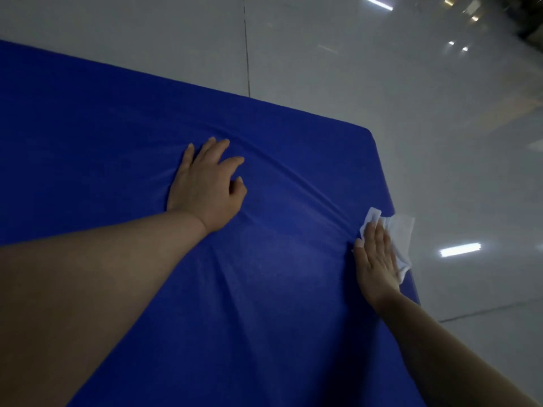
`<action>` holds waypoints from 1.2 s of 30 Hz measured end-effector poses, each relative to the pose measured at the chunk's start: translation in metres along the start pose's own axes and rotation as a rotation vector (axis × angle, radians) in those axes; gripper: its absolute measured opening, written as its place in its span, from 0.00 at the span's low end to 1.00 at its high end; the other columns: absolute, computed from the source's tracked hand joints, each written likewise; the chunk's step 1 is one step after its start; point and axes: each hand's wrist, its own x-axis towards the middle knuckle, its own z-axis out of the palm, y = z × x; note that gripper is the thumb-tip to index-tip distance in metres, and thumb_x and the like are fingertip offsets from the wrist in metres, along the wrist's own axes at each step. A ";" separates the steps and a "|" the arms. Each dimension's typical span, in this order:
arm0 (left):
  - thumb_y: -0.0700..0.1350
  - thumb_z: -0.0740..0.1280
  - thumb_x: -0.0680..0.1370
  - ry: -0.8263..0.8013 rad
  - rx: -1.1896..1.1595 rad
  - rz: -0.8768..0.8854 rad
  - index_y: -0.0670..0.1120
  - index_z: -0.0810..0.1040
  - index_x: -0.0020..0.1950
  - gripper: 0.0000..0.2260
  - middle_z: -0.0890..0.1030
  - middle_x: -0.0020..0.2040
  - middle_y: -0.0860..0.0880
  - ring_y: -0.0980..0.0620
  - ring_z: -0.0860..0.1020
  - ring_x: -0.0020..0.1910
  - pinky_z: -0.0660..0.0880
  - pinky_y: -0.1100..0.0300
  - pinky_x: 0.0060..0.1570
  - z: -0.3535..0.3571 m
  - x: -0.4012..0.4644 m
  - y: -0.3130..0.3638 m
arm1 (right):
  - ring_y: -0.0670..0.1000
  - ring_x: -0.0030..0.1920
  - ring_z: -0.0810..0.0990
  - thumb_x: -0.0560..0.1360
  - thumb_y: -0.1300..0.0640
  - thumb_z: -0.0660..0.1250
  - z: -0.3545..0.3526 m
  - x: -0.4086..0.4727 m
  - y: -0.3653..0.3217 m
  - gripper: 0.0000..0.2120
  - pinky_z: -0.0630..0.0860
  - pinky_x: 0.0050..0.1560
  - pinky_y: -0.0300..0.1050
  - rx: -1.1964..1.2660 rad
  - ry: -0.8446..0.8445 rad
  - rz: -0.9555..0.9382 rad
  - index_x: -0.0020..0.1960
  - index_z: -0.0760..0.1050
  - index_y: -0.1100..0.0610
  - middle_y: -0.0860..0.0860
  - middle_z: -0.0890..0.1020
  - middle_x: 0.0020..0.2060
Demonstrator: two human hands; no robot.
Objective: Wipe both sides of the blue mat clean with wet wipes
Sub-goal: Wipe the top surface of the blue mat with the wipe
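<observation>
A large blue mat lies spread on the floor and fills most of the view, with a rounded corner at the upper right. My left hand presses flat on the middle of the mat, fingers spread. My right hand lies flat with straight fingers on a white wet wipe at the mat's right edge. The wipe sticks out from under the fingers and partly overhangs the floor. Creases run across the mat from my left hand to my right hand.
A glossy pale tiled floor surrounds the mat on the far side and the right, with ceiling lights reflected in it. A dark tile seam runs down toward the mat's far edge.
</observation>
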 end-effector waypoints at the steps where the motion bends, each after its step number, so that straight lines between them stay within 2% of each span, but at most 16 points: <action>1: 0.47 0.59 0.80 -0.021 -0.020 0.021 0.47 0.70 0.73 0.20 0.60 0.77 0.45 0.48 0.53 0.77 0.41 0.51 0.74 -0.003 -0.005 0.001 | 0.41 0.73 0.33 0.83 0.50 0.40 0.000 0.002 0.000 0.25 0.31 0.69 0.37 -0.011 0.001 0.010 0.76 0.33 0.52 0.45 0.34 0.75; 4: 0.47 0.60 0.80 -0.072 0.009 0.060 0.47 0.69 0.73 0.21 0.57 0.78 0.44 0.47 0.51 0.78 0.42 0.48 0.75 -0.007 -0.060 0.011 | 0.45 0.75 0.35 0.83 0.48 0.40 -0.001 0.004 -0.001 0.26 0.33 0.72 0.41 -0.025 -0.004 0.035 0.77 0.33 0.52 0.46 0.35 0.76; 7: 0.49 0.56 0.76 -0.142 0.087 0.158 0.48 0.75 0.68 0.22 0.64 0.75 0.41 0.43 0.60 0.74 0.54 0.41 0.72 0.001 -0.159 0.033 | 0.46 0.76 0.36 0.82 0.46 0.40 0.000 0.004 -0.003 0.27 0.35 0.74 0.44 -0.066 0.003 0.063 0.77 0.34 0.53 0.47 0.36 0.76; 9: 0.51 0.53 0.76 -0.201 0.139 0.220 0.48 0.75 0.69 0.24 0.65 0.75 0.41 0.44 0.62 0.73 0.56 0.40 0.68 0.008 -0.197 0.037 | 0.47 0.76 0.36 0.83 0.46 0.41 -0.002 0.003 -0.007 0.27 0.35 0.74 0.45 -0.057 0.000 0.077 0.77 0.35 0.53 0.48 0.37 0.77; 13: 0.51 0.52 0.77 -0.191 0.186 0.223 0.48 0.72 0.70 0.24 0.64 0.75 0.41 0.44 0.61 0.74 0.54 0.42 0.69 0.015 -0.195 0.031 | 0.50 0.76 0.38 0.83 0.48 0.41 -0.002 -0.011 0.001 0.26 0.38 0.75 0.48 -0.085 0.003 0.114 0.77 0.36 0.52 0.47 0.38 0.77; 19: 0.51 0.51 0.78 -0.216 0.171 0.214 0.48 0.72 0.71 0.24 0.64 0.75 0.41 0.43 0.62 0.74 0.52 0.42 0.70 0.013 -0.197 0.033 | 0.48 0.76 0.39 0.83 0.47 0.40 0.010 -0.078 0.046 0.26 0.39 0.75 0.48 -0.044 0.044 0.248 0.77 0.36 0.51 0.46 0.38 0.77; 23: 0.52 0.49 0.78 -0.206 0.197 0.216 0.48 0.72 0.71 0.25 0.64 0.75 0.41 0.43 0.63 0.74 0.49 0.44 0.71 0.012 -0.195 0.033 | 0.51 0.77 0.41 0.82 0.47 0.40 0.026 -0.118 0.069 0.26 0.40 0.75 0.50 -0.048 0.095 0.324 0.78 0.37 0.50 0.47 0.39 0.77; 27: 0.52 0.45 0.80 -0.208 0.172 0.209 0.51 0.63 0.76 0.25 0.54 0.79 0.44 0.46 0.52 0.78 0.42 0.46 0.74 0.008 -0.197 0.035 | 0.52 0.77 0.42 0.82 0.47 0.39 0.037 -0.151 0.075 0.26 0.41 0.75 0.51 -0.017 0.098 0.442 0.78 0.37 0.51 0.48 0.40 0.77; 29: 0.51 0.48 0.81 -0.194 0.146 0.211 0.51 0.59 0.78 0.24 0.49 0.80 0.45 0.47 0.47 0.78 0.38 0.48 0.74 0.007 -0.198 0.033 | 0.51 0.77 0.42 0.82 0.48 0.39 0.046 -0.170 0.074 0.26 0.41 0.75 0.49 0.005 0.130 0.489 0.78 0.38 0.54 0.50 0.41 0.77; 32: 0.47 0.55 0.81 -0.168 0.066 0.239 0.48 0.63 0.76 0.22 0.53 0.79 0.44 0.46 0.50 0.78 0.40 0.50 0.74 0.003 -0.201 0.031 | 0.51 0.77 0.42 0.83 0.51 0.40 0.059 -0.194 0.068 0.26 0.39 0.75 0.46 0.037 0.217 0.586 0.78 0.39 0.58 0.52 0.42 0.78; 34: 0.45 0.57 0.80 -0.177 0.049 0.272 0.47 0.66 0.75 0.22 0.55 0.78 0.43 0.45 0.52 0.78 0.40 0.51 0.74 0.001 -0.210 0.028 | 0.50 0.77 0.40 0.83 0.52 0.41 0.068 -0.208 0.059 0.26 0.38 0.75 0.47 0.025 0.205 0.498 0.78 0.39 0.57 0.51 0.40 0.77; 36: 0.46 0.57 0.80 -0.202 0.097 0.306 0.47 0.66 0.75 0.22 0.56 0.78 0.43 0.45 0.52 0.78 0.40 0.50 0.74 -0.002 -0.232 0.025 | 0.47 0.76 0.37 0.83 0.52 0.42 0.076 -0.226 0.056 0.25 0.36 0.74 0.45 -0.005 0.154 0.248 0.76 0.36 0.52 0.45 0.36 0.74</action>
